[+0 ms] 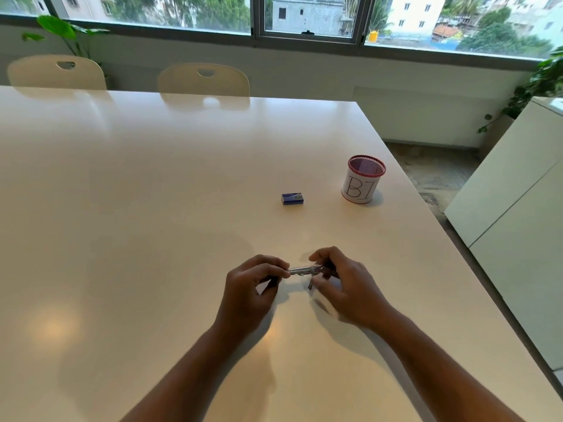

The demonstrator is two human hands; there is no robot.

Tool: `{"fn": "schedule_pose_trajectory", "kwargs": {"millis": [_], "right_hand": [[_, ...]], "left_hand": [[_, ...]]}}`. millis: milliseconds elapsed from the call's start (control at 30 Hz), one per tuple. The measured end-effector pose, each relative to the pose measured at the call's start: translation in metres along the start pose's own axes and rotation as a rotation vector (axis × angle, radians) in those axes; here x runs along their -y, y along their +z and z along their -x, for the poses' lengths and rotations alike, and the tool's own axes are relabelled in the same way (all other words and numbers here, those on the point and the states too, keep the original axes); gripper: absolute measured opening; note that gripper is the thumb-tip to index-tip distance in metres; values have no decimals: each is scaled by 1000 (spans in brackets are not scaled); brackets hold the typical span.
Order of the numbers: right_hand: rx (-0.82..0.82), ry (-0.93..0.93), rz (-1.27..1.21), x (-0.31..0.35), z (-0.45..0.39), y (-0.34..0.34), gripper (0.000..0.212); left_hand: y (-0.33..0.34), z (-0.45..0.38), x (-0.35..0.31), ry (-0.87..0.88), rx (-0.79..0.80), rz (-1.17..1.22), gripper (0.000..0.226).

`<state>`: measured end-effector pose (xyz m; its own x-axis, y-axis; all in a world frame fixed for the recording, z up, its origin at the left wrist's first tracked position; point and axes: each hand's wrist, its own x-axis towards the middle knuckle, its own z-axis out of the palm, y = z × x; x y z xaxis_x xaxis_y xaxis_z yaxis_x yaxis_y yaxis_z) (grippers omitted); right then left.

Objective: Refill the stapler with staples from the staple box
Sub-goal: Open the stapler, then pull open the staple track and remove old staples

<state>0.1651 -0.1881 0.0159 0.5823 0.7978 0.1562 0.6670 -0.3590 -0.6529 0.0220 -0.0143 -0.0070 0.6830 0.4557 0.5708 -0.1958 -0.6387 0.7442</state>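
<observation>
A small silver stapler (pixel 303 271) is held between both hands just above the white table (pixel 152 193). My left hand (pixel 253 287) pinches its left end with curled fingers. My right hand (pixel 338 281) grips its right end, and a metal part hangs down near the thumb. Much of the stapler is hidden by the fingers. The blue staple box (pixel 292 198) lies shut on the table, well beyond the hands.
A red mesh cup (pixel 364 179) wrapped in lettered white paper stands to the right of the box, near the table's right edge. Two pale chairs (pixel 203 79) stand at the far side. A white cabinet (pixel 518 193) is off to the right.
</observation>
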Motion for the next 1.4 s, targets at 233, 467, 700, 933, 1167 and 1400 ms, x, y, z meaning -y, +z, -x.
{"fn": "schedule_pose_trajectory", "kwargs": {"millis": [233,467,700,933,1167,1400], "right_hand": [[-127,-22,91,1,2,11,25],[-91,-133,213,-7,4,2,30],[-138,-224,291,-12,8,4,54],[-120,-237,376,-19,10,-1,51],[-104,-181,174,-13,-1,0,36],[-176,-174,109,-7,-14,-3,35]], "left_hand": [[1,0,2,60,25,-39,31],[0,0,5,-65,133,36,28],[0,-3,1,-133,120,48,33],[-2,1,-2,34,227,-291,33],[-6,-13,-7,-28,178,-252,28],[-4,-21,-4,-50,90,-181,29]]}}
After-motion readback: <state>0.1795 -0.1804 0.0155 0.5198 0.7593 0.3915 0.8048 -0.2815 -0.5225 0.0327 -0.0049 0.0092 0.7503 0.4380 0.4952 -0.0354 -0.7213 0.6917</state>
